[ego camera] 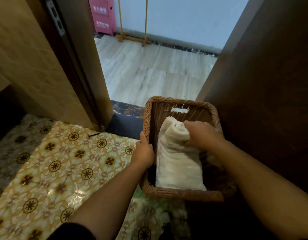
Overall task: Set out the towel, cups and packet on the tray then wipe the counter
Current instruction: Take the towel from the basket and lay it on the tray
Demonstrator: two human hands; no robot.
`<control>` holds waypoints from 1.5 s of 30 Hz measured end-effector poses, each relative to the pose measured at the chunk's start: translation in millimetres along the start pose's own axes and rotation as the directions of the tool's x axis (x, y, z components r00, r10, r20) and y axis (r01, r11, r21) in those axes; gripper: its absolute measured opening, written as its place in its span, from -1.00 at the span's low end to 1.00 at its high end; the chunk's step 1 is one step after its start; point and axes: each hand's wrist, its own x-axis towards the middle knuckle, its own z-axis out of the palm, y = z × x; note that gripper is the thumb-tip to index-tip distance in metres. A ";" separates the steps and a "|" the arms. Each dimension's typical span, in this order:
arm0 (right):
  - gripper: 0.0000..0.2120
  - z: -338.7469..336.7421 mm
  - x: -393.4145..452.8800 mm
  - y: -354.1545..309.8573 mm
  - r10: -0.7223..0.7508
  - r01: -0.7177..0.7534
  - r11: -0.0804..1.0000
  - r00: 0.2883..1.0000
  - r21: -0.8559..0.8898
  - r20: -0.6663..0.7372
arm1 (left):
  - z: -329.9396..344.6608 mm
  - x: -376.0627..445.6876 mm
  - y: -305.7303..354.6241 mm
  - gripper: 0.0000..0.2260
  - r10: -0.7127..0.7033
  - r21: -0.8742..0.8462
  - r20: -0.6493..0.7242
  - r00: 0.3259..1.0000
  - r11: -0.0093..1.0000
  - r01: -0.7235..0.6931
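Looking past my hands, I see a doorway opening at twelve o'clock onto a pale plank floor (149, 70), with a red cabinet (102, 16) against the far wall at eleven o'clock. A dark wooden panel (264, 80) crowds the basket's right side at three o'clock, and the door frame (75, 66) stands at ten o'clock. Patterned floor tiles (54, 170) in yellow and brown spread out at eight o'clock.

A brown wicker basket (181, 194) with a handle slot in its far wall sits between the panel and the tiles. Inside it lies a white towel (177, 167), loosely bunched, reaching from the near wall toward the far one. My left hand (145, 149) is closed over the basket's left rim. My right hand (201, 134) is clenched around the towel's upper end, inside the basket.
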 end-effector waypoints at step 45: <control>-0.68 -350.0 406.8 -714.4 -0.884 0.890 0.451 0.436 -0.067 -0.168 | -526.9 60.8 -298.4 -0.51 -0.324 -0.777 -0.590 0.740 0.478 -0.410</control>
